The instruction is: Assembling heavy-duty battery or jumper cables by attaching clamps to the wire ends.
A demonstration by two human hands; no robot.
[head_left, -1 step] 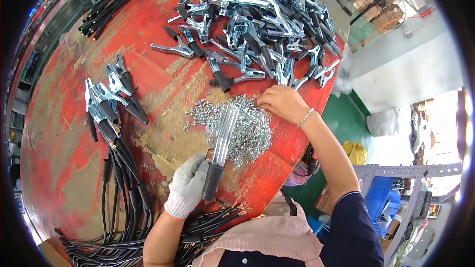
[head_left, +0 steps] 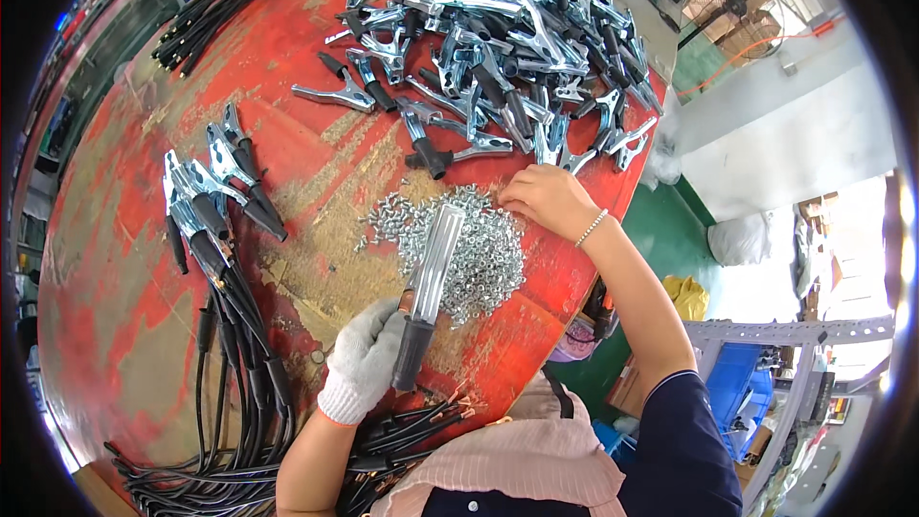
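My left hand [head_left: 366, 354], in a white knitted glove, is closed round a silvery metal spring clamp [head_left: 438, 258] with a black handle sleeve at its near end. The clamp is held tilted over the near part of a heap of small screws and nuts [head_left: 483, 263]. Copper shows beside the clamp next to the glove. My bare right hand [head_left: 548, 199] rests at the heap's upper right edge. Its fingers are bent and drawn together at the screws; whatever they pinch is hidden.
A large pile of clamps [head_left: 507, 48] covers the table's far side. To the left lie clamps joined to black cables [head_left: 244, 325]. Other cables [head_left: 211, 14] lie at the far left, and bare-ended ones [head_left: 431, 421] by my body. The red, worn table [head_left: 124, 220] ends at my right.
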